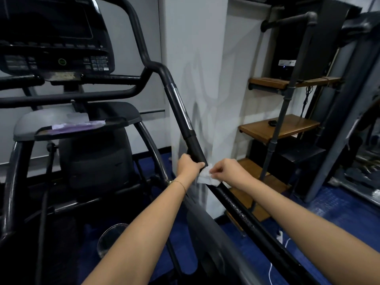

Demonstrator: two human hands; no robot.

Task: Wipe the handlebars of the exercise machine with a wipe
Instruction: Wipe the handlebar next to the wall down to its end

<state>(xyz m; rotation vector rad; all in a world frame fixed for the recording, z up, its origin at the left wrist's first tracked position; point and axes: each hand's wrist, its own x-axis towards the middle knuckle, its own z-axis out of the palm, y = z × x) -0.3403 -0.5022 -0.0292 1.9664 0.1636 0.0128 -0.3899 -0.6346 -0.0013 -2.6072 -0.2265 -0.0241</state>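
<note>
Nearest me, two bare forearms reach out to the right-hand handlebar, a long black rail slanting up and away toward the console. The left hand has its grip clenched round the rail itself. The right hand, just beside it, pinches a corner of the small white wipe, which lies crumpled against the rail between the two hands. Held by so little, the wipe could slip free and drop to the blue floor, or bunch up and skip patches. The near stretch of rail looks beaded with wet, so a steadying hand might slide. Farther up, the rail carries a shiny metal strip. Beyond stands a white pillar, with wooden shelves on pipe frames to the far right.
</note>
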